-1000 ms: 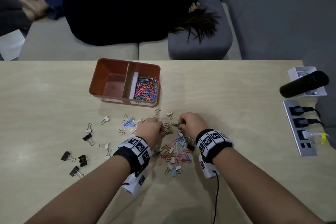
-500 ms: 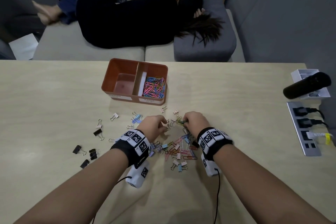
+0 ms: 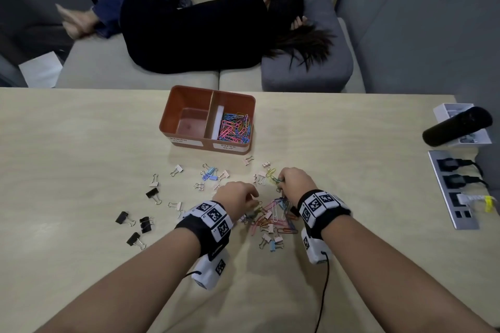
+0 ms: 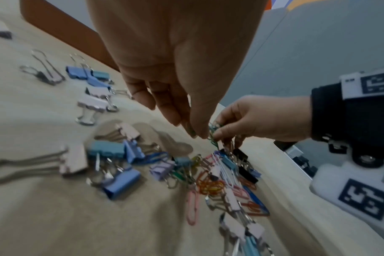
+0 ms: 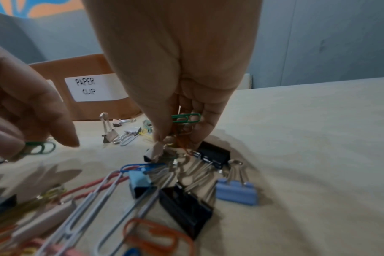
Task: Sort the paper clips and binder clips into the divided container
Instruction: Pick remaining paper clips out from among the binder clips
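Note:
The orange divided container [image 3: 186,105] stands past the pile, its left half bare and its right half holding coloured paper clips [image 3: 234,127]. A mixed pile of paper clips and binder clips [image 3: 270,220] lies between my wrists. My left hand [image 3: 254,199] hovers over the pile's left edge and pinches a green paper clip [image 5: 39,147]. My right hand [image 3: 280,182] is at the pile's far right. Its curled fingers hold a green paper clip [image 5: 185,118] and some orange ones. Black binder clips [image 5: 213,153] lie just under it.
Loose binder clips are scattered left of the pile, pale ones [image 3: 177,170] farther off and black ones [image 3: 146,224] nearer. A power strip [image 3: 451,188] and a black cylinder [image 3: 457,126] sit at the table's right edge. A person lies on the sofa [image 3: 194,32] beyond the table.
Both hands stay at the pile. The left hand has drawn back a little toward me. The head view has shifted, so the container sits further right in the frame.

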A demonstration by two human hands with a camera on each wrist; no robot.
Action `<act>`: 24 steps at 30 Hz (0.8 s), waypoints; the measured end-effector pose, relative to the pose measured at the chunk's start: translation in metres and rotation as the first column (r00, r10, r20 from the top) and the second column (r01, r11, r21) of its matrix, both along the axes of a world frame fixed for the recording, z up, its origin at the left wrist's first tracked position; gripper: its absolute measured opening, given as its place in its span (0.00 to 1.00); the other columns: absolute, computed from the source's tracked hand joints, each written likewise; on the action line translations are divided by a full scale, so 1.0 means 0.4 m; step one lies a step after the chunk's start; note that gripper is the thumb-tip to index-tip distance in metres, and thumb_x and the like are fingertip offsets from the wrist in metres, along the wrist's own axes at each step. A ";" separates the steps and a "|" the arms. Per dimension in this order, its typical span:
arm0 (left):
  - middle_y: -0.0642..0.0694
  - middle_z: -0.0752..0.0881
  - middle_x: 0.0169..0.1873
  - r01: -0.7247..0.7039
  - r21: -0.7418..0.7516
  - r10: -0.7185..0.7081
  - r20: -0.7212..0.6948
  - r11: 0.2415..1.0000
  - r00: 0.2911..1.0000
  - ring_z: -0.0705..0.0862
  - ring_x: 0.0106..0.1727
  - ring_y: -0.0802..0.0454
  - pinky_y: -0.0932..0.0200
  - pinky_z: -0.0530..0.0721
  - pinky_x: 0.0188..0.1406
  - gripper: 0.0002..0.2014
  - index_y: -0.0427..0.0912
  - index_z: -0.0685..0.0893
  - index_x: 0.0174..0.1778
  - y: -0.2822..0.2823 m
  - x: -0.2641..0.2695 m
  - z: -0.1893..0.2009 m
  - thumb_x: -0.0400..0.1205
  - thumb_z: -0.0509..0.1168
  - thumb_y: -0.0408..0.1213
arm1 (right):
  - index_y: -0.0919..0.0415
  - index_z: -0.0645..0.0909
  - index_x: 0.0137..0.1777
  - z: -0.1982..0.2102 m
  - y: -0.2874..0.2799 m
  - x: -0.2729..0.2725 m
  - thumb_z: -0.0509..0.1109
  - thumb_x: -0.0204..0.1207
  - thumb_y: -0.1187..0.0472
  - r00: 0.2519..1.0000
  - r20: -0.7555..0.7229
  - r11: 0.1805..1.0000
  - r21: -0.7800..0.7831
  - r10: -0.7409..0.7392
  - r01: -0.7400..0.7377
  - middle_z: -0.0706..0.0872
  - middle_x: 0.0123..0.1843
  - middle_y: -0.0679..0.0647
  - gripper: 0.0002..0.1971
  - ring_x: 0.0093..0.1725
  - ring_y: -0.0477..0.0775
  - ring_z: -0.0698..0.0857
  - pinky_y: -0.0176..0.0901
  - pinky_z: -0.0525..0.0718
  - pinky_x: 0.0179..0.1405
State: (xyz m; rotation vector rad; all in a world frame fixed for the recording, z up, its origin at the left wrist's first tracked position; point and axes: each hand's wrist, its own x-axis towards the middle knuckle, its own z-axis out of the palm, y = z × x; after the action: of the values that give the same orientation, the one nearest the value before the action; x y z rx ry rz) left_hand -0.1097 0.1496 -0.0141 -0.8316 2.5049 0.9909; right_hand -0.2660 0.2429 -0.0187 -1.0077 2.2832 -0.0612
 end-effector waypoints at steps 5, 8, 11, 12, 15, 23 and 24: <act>0.49 0.88 0.54 -0.003 -0.049 0.005 0.040 0.999 0.999 0.85 0.55 0.48 0.51 0.84 0.58 0.12 0.49 0.82 0.59 0.031 -0.039 -0.023 0.82 0.63 0.47 | 0.64 0.85 0.54 0.015 0.011 -0.044 0.69 0.76 0.64 0.996 0.074 0.992 -0.114 -0.040 0.049 0.87 0.54 0.61 0.09 0.53 0.59 0.84 0.45 0.82 0.54; 0.49 0.88 0.52 -0.120 -0.089 0.123 0.023 0.989 0.992 0.85 0.53 0.48 0.50 0.85 0.58 0.16 0.48 0.79 0.63 0.010 -0.045 -0.026 0.81 0.63 0.49 | 0.64 0.86 0.53 0.022 0.003 -0.066 0.70 0.76 0.62 0.996 0.093 0.990 -0.138 0.011 0.002 0.87 0.54 0.60 0.09 0.55 0.59 0.84 0.44 0.79 0.55; 0.48 0.88 0.53 -0.206 -0.105 0.207 -0.007 0.973 0.978 0.85 0.53 0.49 0.50 0.85 0.57 0.19 0.48 0.75 0.68 -0.033 -0.039 -0.028 0.81 0.64 0.46 | 0.64 0.86 0.54 0.031 -0.014 -0.076 0.69 0.77 0.63 0.991 0.099 0.988 -0.134 0.085 -0.072 0.86 0.55 0.60 0.09 0.56 0.59 0.83 0.45 0.78 0.57; 0.48 0.88 0.52 -0.218 -0.097 0.218 -0.016 0.971 0.976 0.84 0.52 0.49 0.51 0.85 0.57 0.18 0.48 0.77 0.67 -0.044 -0.037 -0.031 0.81 0.65 0.45 | 0.64 0.86 0.54 0.031 -0.019 -0.077 0.68 0.77 0.63 0.989 0.096 0.986 -0.134 0.113 -0.100 0.85 0.56 0.59 0.09 0.56 0.59 0.83 0.45 0.79 0.58; 0.50 0.88 0.48 -0.171 -0.099 0.170 -0.021 0.980 0.985 0.84 0.51 0.49 0.52 0.84 0.55 0.11 0.48 0.83 0.55 -0.042 -0.045 -0.034 0.79 0.66 0.46 | 0.63 0.85 0.52 0.018 -0.024 -0.076 0.68 0.77 0.64 0.981 0.138 0.978 -0.178 0.139 -0.113 0.79 0.54 0.55 0.07 0.53 0.57 0.81 0.49 0.80 0.61; 0.51 0.88 0.44 -0.221 -0.146 0.215 -0.055 0.964 0.975 0.84 0.47 0.48 0.52 0.81 0.53 0.08 0.50 0.83 0.48 0.013 -0.108 -0.053 0.78 0.65 0.48 | 0.62 0.84 0.51 -0.015 -0.038 -0.075 0.69 0.77 0.64 0.955 0.127 0.942 -0.242 0.267 -0.232 0.81 0.56 0.54 0.06 0.54 0.56 0.82 0.49 0.79 0.60; 0.51 0.88 0.43 -0.239 -0.149 0.233 -0.058 0.960 0.971 0.84 0.47 0.49 0.51 0.81 0.55 0.08 0.51 0.83 0.47 0.012 -0.112 -0.056 0.78 0.65 0.48 | 0.62 0.84 0.51 -0.016 -0.038 -0.077 0.68 0.77 0.64 0.956 0.125 0.943 -0.241 0.266 -0.231 0.82 0.55 0.55 0.06 0.54 0.57 0.82 0.50 0.80 0.59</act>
State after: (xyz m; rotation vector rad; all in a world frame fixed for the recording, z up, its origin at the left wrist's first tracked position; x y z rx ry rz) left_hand -0.1543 0.1542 -0.0364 -1.1929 2.5862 0.8996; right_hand -0.2966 0.2275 -0.0252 -1.3531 2.0218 -0.2869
